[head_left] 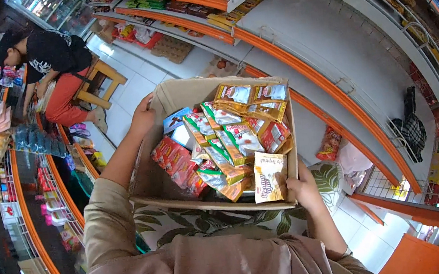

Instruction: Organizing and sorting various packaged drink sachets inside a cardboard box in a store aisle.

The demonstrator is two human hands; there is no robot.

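A cardboard box (pixel 178 94) is in front of me, above my lap, and I hold it by its two sides. My left hand (pixel 143 118) is closed on its left side near the far corner. Around the right side, near the close corner, my right hand (pixel 303 184) is closed with the thumb over the rim. Inside lie several green, white and gold sachets (pixel 239 141), gold sachet strips (pixel 253 99) and red packets (pixel 176 161). A cream and brown pouch (pixel 270 177) leans at the near right corner, close to my right thumb.
Orange-edged shelves (pixel 298 64) run along the right, their upper tiers stocked with packets. A red snack bag (pixel 330 142) lies on a lower shelf. On the left, another person (pixel 59 58) sits on a wooden stool (pixel 101 86) beside stocked racks. Egg trays (pixel 171 50) rest farther back.
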